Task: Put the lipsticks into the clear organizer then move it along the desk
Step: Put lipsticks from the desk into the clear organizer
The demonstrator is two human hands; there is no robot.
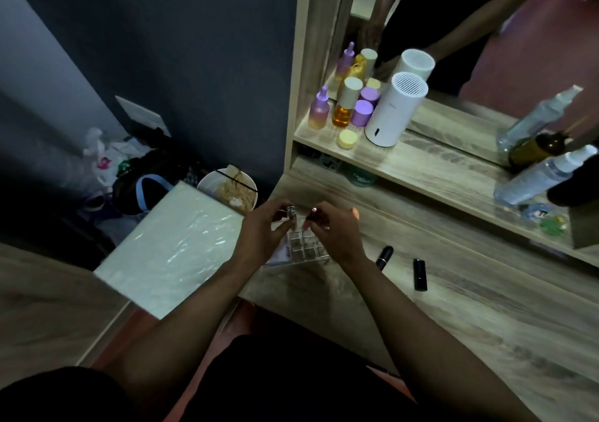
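The clear organizer [304,249], a grid of small square cells, stands on the wooden desk [453,308] near its left end. My left hand [264,227] holds a striped lipstick [291,211] upright just above the organizer's far cells. My right hand [334,227] grips a dark lipstick [311,215] with a shiny top, also over the far cells. Two black lipsticks lie on the desk to the right: a rounded one [384,256] and a square one [420,274]. My fingers hide the organizer's far edge.
A raised shelf [421,165] behind holds purple and amber bottles [343,110], a white cylinder [393,110] and spray bottles [544,175] before a mirror. A pale box [171,246] and a bowl of noodles [231,190] sit left of the desk.
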